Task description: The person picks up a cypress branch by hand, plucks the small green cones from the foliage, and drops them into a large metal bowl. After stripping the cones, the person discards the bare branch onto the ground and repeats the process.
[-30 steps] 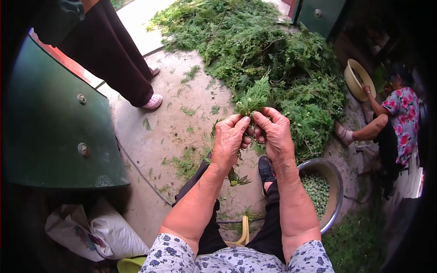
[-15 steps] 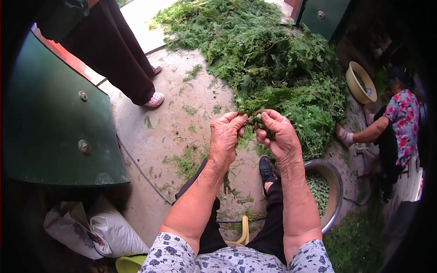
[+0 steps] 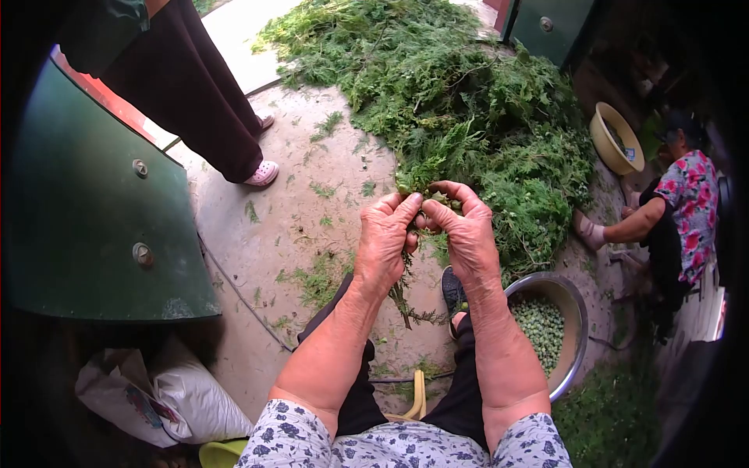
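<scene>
My left hand (image 3: pixel 385 238) and my right hand (image 3: pixel 463 232) are raised together over my knees, both pinching one green leafy sprig (image 3: pixel 421 178). Its thin stem (image 3: pixel 406 300) hangs down below my left palm. The fingertips of both hands meet at the sprig's base. To my right on the ground stands a metal bowl (image 3: pixel 576 300) partly filled with small green seeds (image 3: pixel 541 327). A big heap of cut green branches (image 3: pixel 468 93) lies on the concrete in front of me.
A standing person in dark trousers and white shoes (image 3: pixel 261 173) is at the upper left beside a green door (image 3: pixel 94 210). A seated person in a floral top (image 3: pixel 679 210) works at the right near a yellow basin (image 3: pixel 615 136). White sacks (image 3: pixel 168 398) lie lower left.
The sprig stood tall above my fingers a second ago; now it sits lower and bunched between my fingertips. My hands have closed together again and my right hand has shifted slightly left.
</scene>
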{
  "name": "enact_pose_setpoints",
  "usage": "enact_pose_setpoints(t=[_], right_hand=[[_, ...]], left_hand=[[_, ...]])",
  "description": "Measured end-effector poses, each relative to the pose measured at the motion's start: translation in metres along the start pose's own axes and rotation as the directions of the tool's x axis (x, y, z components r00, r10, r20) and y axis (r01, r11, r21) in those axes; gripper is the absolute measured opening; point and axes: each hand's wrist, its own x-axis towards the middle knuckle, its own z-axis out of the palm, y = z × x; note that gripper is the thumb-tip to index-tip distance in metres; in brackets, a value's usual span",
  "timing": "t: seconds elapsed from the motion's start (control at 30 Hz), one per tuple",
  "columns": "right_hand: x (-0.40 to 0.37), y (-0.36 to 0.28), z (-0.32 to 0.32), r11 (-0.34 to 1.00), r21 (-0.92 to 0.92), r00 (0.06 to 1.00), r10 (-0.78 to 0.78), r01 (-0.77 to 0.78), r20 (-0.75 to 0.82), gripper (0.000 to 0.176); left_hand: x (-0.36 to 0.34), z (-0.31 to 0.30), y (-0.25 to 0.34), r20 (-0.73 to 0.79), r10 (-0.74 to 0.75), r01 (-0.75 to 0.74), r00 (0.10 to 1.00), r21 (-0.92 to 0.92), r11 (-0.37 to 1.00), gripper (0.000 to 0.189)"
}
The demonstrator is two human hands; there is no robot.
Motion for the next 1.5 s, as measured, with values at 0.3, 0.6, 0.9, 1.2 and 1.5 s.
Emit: enact_pose_setpoints(t=[0.3, 0.6, 0.9, 1.2, 1.5], right_hand=[[0.0, -0.008, -0.01, 0.967, 0.166, 0.976, 0.171, -0.192, 0.131, 0.028], [0.001, -0.015, -0.013, 0.957, 0.19, 0.962, 0.18, -0.22, 0.207, 0.026], [-0.003, -0.016, -0.002, 0.969, -0.217, 0.975, 0.156, -0.12, 0.159, 0.027], [-0.003, -0.01, -0.001, 0.985, 0.02, 0.976, 0.164, -0.169, 0.142, 0.024], [0.008, -0.004, -0.02, 0.79, 0.565, 0.97, 0.167, -0.238, 0.174, 0.027]], left_hand=[[0.001, -0.005, -0.001, 0.107, -0.049, 0.058, 0.993, -0.088, 0.994, 0.01], [-0.001, -0.002, 0.01, -0.052, -0.147, 0.138, 0.988, -0.139, 0.981, 0.017], [0.002, -0.005, 0.006, -0.019, -0.033, 0.032, 0.999, -0.062, 0.998, 0.016], [0.001, -0.003, 0.004, -0.065, 0.001, -0.002, 0.998, -0.024, 1.0, 0.008], [0.004, -0.01, 0.015, 0.006, -0.08, 0.079, 0.997, -0.232, 0.97, 0.013]])
